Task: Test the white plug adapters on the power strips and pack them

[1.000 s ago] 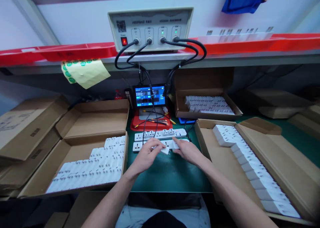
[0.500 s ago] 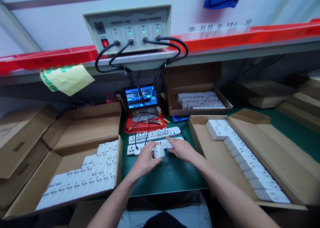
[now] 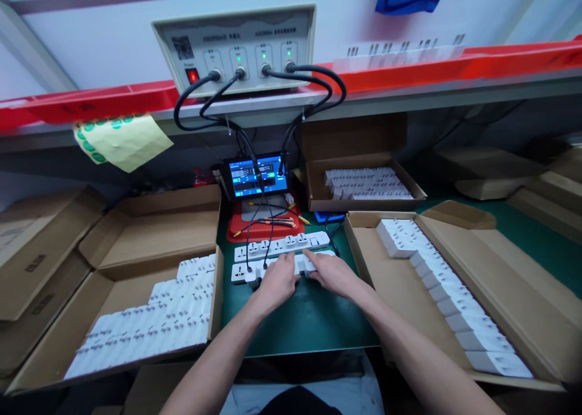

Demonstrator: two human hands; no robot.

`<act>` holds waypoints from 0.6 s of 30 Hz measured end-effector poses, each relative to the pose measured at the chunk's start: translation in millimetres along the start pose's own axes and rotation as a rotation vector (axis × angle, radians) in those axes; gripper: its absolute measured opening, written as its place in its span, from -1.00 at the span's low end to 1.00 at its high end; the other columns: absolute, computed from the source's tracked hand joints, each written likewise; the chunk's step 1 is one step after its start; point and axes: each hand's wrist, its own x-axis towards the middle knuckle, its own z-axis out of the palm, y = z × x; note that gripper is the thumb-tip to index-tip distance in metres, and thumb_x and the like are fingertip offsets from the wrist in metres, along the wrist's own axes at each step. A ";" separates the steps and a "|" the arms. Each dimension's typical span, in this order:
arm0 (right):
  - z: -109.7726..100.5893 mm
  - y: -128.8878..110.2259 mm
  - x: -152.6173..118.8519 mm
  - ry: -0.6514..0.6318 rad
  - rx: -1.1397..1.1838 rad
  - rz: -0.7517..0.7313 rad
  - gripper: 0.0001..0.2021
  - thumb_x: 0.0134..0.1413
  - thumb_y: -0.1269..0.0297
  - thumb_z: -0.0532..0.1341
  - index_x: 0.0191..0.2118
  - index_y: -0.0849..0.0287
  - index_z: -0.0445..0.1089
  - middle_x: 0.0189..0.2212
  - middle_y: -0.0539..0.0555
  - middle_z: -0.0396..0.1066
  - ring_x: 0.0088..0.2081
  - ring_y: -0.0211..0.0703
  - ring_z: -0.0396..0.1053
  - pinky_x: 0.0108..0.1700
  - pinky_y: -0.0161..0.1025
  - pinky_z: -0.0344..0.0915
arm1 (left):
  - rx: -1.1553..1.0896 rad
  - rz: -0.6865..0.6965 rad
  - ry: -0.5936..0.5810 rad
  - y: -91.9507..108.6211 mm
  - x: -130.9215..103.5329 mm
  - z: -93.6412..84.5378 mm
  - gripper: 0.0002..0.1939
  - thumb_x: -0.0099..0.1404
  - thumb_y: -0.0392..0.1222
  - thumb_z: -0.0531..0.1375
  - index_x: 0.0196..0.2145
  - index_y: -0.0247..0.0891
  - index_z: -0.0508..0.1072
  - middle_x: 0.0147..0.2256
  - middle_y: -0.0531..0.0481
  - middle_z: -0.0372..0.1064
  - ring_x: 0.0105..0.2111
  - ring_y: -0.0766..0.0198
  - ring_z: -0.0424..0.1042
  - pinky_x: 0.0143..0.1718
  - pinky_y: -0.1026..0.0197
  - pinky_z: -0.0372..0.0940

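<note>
Two white power strips lie one behind the other on the green table, and both my hands are at the front strip [image 3: 239, 273]. My left hand [image 3: 278, 280] is closed over the strip's middle, gripping a white charger block mostly hidden by the fingers. To its right, my right hand [image 3: 334, 273] has thumb and index finger on either side of another white charger [image 3: 310, 266] at the strip. Two thin black cables run down into the front strip's left part. The rear power strip [image 3: 278, 245] has several sockets and a switch.
Open cardboard boxes of white chargers stand at left [image 3: 150, 312], right [image 3: 450, 300] and back [image 3: 368, 184]. A lit tablet [image 3: 250, 181] stands behind a red tray [image 3: 236, 224]. Above, a shelf bears a tester box [image 3: 273, 39] with thick black cables hanging down.
My left hand has moved slightly right and up with the charger, from in front of the strip onto it. My right hand stays almost in place.
</note>
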 end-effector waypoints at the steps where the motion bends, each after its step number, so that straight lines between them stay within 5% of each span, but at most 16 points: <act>1: 1.0 1.5 0.3 0.002 0.002 0.003 -0.22 0.35 0.18 0.38 0.59 0.10 0.19 0.27 0.36 0.60 0.22 0.29 0.60 0.16 -0.06 0.42 | 0.034 -0.007 -0.022 2.2 3.0 2.0 -0.35 0.51 -0.21 0.25 0.48 -0.28 0.25 0.29 -0.42 0.49 0.26 -0.23 0.57 0.27 -0.06 0.43; 7: 4.0 9.5 -0.9 0.014 -0.018 -0.005 -0.21 0.32 0.20 0.39 0.59 0.08 0.22 0.30 0.37 0.57 0.22 0.29 0.59 0.16 -0.04 0.43 | 0.144 -0.005 -0.063 17.7 17.4 6.5 -0.25 0.45 -0.30 0.29 0.52 -0.35 0.23 0.23 -0.48 0.51 0.14 -0.26 0.65 0.18 -0.07 0.49; 11: -2.4 13.4 -7.7 0.070 -0.115 -0.049 -0.15 0.24 0.23 0.45 0.59 0.02 0.24 0.31 0.35 0.55 0.25 0.33 0.55 0.21 0.07 0.44 | 0.122 0.040 0.003 15.7 0.3 2.2 -0.15 0.40 -0.19 0.41 0.54 -0.22 0.23 0.36 -0.45 0.41 0.11 -0.23 0.67 0.09 -0.05 0.54; 13: -7.1 10.4 -10.0 0.150 -0.162 -0.098 -0.12 0.21 0.22 0.47 0.59 -0.07 0.24 0.39 0.33 0.48 0.32 0.37 0.47 0.28 0.17 0.41 | 0.084 0.089 0.154 2.1 -20.0 -0.7 -0.36 0.47 -0.10 0.38 0.43 -0.17 0.37 0.33 -0.35 0.47 0.04 -0.13 0.68 0.00 0.01 0.55; 15: -10.5 0.8 -8.3 0.229 -0.152 -0.169 -0.19 0.24 0.20 0.46 0.56 -0.12 0.28 0.45 0.28 0.41 0.39 0.37 0.39 0.33 0.24 0.37 | 0.033 0.117 0.390 -20.6 -42.7 -5.7 -0.76 0.60 -0.09 0.24 0.12 -0.17 0.56 0.07 -0.22 0.61 -0.09 0.02 0.68 -0.10 0.08 0.51; 18: -9.5 -25.9 6.1 0.264 -0.042 -0.283 -0.44 0.34 0.18 0.42 0.40 -0.07 0.48 0.38 0.23 0.48 0.35 0.28 0.40 0.34 0.19 0.35 | -0.043 0.083 0.698 -61.8 -66.2 -18.0 -0.73 0.66 -0.08 0.15 -0.22 -0.16 0.53 -0.26 -0.09 0.57 -0.27 0.12 0.60 -0.18 0.12 0.46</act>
